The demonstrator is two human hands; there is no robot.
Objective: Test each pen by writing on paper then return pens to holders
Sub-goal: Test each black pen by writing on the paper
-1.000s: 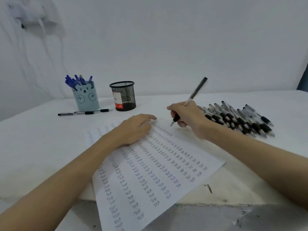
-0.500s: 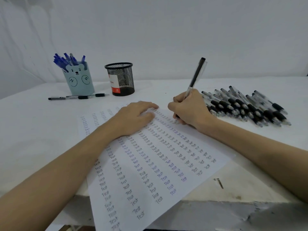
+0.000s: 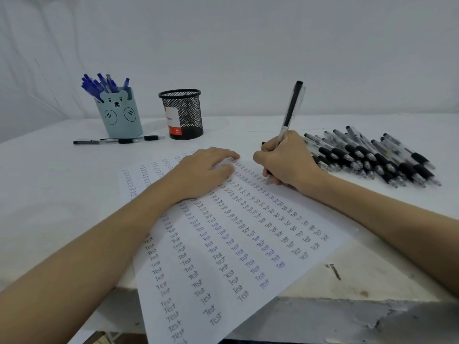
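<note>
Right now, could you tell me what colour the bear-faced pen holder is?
The bear-faced pen holder is pale blue-grey, seen clearly in the head view.

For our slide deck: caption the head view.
Right hand writes with a black pen on paper; left hand steadies it.

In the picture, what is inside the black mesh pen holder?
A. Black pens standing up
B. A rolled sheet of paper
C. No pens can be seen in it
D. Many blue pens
C: the black mesh holder shows no pens above its rim or through the mesh, only a red and white label; the blue pens stand in the bear holder.
</note>
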